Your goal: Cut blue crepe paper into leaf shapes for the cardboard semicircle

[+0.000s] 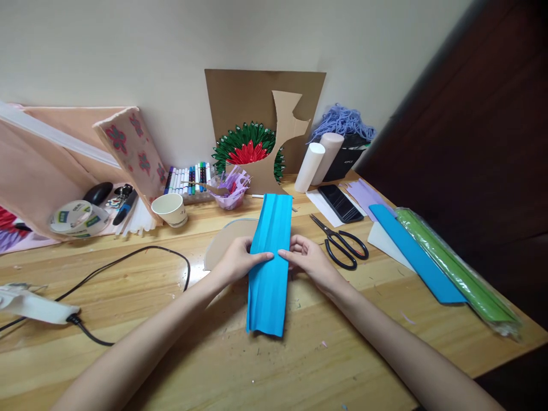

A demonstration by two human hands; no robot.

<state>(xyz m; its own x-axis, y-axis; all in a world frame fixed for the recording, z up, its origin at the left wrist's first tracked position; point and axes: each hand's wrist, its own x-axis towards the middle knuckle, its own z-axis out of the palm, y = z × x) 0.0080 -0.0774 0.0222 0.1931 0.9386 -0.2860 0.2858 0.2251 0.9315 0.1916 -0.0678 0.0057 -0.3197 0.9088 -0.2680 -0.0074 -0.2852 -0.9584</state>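
Now, blue paper (269,268): a long band on the wooden table (171,354), running from 12 to 6 o'clock, its near end splayed a little.
Left hand (240,260): closed on the band's middle from 9 o'clock, thumb on top, fingers tucked round the edge.
Right hand (310,260): the mirror of it from 3 o'clock, thumb pressing on top, thumb tips almost meeting over the centre.
Done so far: lengthwise creases run the whole band, so by my reading the folding is finished.
Left to do: the waist looks gathered but not bound; I see no tie or cut on it.
Scissors (340,242): at 2 o'clock of the right hand, lying untouched.
Cardboard half-round (226,240): peeking out from under the left hand at 11 o'clock.
Paper cup (170,209): at 10 o'clock, well apart.
Green roll (454,268): far out at 3 o'clock, beside another blue sheet (415,257).
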